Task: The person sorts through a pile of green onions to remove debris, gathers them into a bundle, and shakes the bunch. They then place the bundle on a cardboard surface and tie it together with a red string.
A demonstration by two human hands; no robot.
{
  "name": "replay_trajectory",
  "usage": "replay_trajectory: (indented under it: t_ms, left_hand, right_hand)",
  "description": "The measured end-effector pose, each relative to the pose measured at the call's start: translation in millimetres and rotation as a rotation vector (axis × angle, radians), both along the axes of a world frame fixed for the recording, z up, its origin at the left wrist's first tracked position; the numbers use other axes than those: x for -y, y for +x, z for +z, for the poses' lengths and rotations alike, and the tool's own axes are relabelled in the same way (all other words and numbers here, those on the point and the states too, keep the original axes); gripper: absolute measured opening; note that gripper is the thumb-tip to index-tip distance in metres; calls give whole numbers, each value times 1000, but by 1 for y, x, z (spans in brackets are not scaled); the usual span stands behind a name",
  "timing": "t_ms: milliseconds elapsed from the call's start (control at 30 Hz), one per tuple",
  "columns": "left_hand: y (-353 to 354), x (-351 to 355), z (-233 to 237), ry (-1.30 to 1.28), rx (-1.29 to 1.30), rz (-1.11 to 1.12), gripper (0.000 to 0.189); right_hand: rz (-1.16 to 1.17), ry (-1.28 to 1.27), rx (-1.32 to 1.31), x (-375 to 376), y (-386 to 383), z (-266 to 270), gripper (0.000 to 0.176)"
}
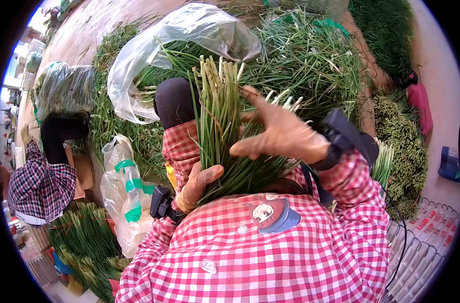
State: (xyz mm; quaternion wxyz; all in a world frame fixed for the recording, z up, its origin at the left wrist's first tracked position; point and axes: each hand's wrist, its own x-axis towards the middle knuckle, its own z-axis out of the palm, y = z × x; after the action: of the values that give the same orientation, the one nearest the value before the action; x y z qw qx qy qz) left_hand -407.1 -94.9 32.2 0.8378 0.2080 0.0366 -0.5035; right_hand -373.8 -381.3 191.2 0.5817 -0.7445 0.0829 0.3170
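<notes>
Before a wide heap of green stalks (311, 60) and a clear plastic bag (189, 30), an upright bundle of stalks (220, 116) stands near the chest, left hand (199, 184) clenched round its base, right hand (283, 134) spread open against its side.

No readable text; print on the packets (428, 226) is blurred.

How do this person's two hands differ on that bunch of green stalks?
The left hand is closed round the bunch of green stalks near its lower end; the right hand is open, fingers spread, laid against its side. The left hand sits lower, the right hand higher. Both touch the bunch and both come out of red checked sleeves.
</notes>
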Motion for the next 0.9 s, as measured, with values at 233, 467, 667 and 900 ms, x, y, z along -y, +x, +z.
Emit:
replay_trajectory:
  t_ms: [233,467,667,900]
  left_hand:
    - [0,14,35,474,406,148,45]
    - [0,25,46,658,322,127,40]
    - [-4,46,60,783,338,54,36]
    - [-5,36,53,726,286,54,35]
  right_hand:
    - [-176,37,190,-24,-17,-25,81]
    - [-311,-39,459,34,-4,-6,19]
    - [-287,-261,478,101,28,6,15]
    - [-634,-502,617,193,44,-1,19]
